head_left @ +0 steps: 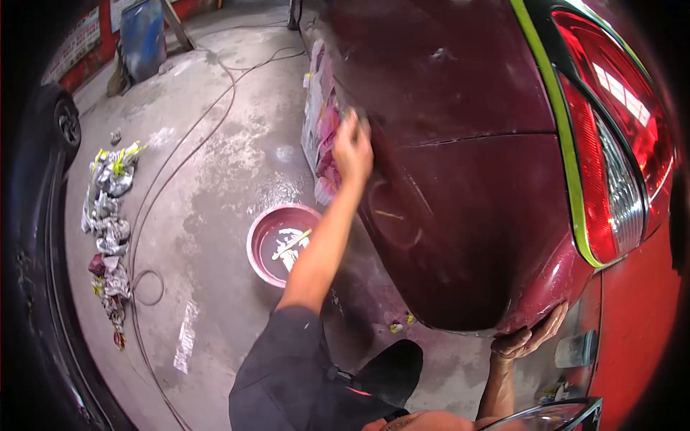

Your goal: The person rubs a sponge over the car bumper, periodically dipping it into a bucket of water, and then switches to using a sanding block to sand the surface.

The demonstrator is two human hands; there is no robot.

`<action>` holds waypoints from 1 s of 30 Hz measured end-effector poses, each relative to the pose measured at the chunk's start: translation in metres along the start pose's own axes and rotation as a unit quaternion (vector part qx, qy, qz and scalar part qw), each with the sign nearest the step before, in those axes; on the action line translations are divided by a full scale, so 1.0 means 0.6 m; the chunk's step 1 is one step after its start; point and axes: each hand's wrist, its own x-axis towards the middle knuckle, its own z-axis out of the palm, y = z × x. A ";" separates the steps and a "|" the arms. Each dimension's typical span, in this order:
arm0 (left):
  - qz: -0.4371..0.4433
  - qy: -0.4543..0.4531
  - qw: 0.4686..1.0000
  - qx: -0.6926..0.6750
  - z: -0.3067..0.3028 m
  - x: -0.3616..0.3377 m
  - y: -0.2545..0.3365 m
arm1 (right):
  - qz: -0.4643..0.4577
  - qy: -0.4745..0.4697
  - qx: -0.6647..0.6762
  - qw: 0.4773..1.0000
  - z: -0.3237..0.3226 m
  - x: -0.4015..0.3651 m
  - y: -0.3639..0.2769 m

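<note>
My left hand (353, 147) reaches up to the edge of a dark maroon car body panel (460, 194). Its fingers are curled together and slightly blurred; whatever they press against the panel is hidden. Masking film (321, 122) with maroon overspray hangs along the panel edge beside that hand. My right hand (532, 334) lies with stretched fingers against the underside of the bumper corner (550, 284). Green tape (566, 136) borders the red tail light (611, 122). Under my left forearm stands a maroon basin (254, 244) with liquid and pale scraps in it.
Crumpled masking paper (111, 230) lies in a row at the left, near a hose (149, 194). A dark car (43, 251) stands along the left side. At the right, a small bucket (573, 350) sits near a red surface (640, 309). The concrete floor (215, 158) has wet patches.
</note>
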 end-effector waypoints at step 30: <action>-0.005 0.016 0.998 -0.058 -0.006 -0.023 -0.007 | -0.023 0.036 0.018 0.999 0.008 0.001 0.005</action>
